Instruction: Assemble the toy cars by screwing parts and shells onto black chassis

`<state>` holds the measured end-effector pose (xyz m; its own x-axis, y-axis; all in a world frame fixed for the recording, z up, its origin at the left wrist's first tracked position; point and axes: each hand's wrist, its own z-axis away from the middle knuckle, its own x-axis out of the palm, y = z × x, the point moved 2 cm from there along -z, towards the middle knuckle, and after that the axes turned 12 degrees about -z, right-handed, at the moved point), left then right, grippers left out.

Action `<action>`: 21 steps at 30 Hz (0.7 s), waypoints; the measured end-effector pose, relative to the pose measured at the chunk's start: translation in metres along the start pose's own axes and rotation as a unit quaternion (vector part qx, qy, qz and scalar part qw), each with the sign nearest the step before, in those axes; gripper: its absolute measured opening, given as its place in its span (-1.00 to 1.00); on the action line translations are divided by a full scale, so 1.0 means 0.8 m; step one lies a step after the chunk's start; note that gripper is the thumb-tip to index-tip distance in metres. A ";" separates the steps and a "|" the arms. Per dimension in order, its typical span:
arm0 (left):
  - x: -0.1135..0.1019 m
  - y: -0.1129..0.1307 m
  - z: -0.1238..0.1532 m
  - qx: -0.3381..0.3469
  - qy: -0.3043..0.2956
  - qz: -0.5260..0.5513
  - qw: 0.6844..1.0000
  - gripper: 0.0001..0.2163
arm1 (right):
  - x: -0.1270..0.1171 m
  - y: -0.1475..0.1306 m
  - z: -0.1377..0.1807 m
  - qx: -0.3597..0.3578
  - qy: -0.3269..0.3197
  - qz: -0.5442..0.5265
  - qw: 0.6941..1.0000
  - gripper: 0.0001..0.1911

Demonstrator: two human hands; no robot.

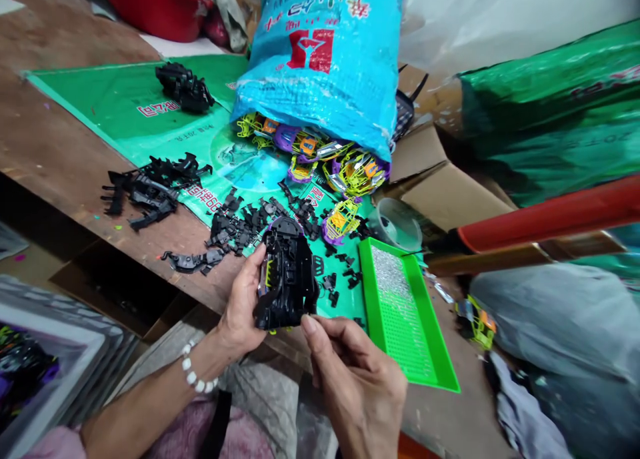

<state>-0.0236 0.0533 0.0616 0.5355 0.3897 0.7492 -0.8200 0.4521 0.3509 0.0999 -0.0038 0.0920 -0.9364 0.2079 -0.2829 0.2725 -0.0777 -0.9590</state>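
Note:
A black toy car chassis (289, 275), underside up, is held in my left hand (243, 305) above the table's near edge. Some yellow-green shows along its left side. My right hand (357, 372) is at the chassis's lower right corner, thumb and forefinger pinched together; whatever lies between them is too small to make out. Just beyond the chassis, small black plastic parts (235, 225) lie scattered on a green printed sheet (120, 135). To the right stands a bright green tray (440, 359) with many small silvery pieces (393, 272), possibly screws, at its far end.
A blue woven sack (320, 65) spills yellow, purple and orange toy car bodies (350, 169). Larger black parts (155, 189) lie at left. A clear tub (397, 222), a cardboard box (450, 185) and a red pole (545, 215) stand right; a red basin (155, 9) sits behind.

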 end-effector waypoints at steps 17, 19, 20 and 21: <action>-0.022 0.002 0.008 0.119 0.163 -0.051 0.978 -0.83 | 0.035 -0.005 0.015 -0.204 -0.040 0.150 0.967 -0.72; -0.024 0.003 0.013 0.116 0.174 -0.060 0.976 -0.71 | 0.037 -0.006 0.022 -0.198 -0.034 0.143 0.969 -0.73; -0.026 0.003 0.015 0.117 0.167 -0.071 0.976 -0.66 | 0.037 -0.007 0.026 -0.194 -0.020 0.143 0.970 -0.76; -0.028 0.003 0.017 0.122 0.160 -0.086 0.976 -0.61 | 0.038 -0.008 0.031 -0.189 0.002 0.145 0.971 -0.80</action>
<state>-0.0403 0.0348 0.0528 0.6725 0.5731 0.4683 -0.7158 0.3428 0.6084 0.0641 -0.0212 0.0898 -0.8072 0.2344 -0.5417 0.5875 0.2304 -0.7757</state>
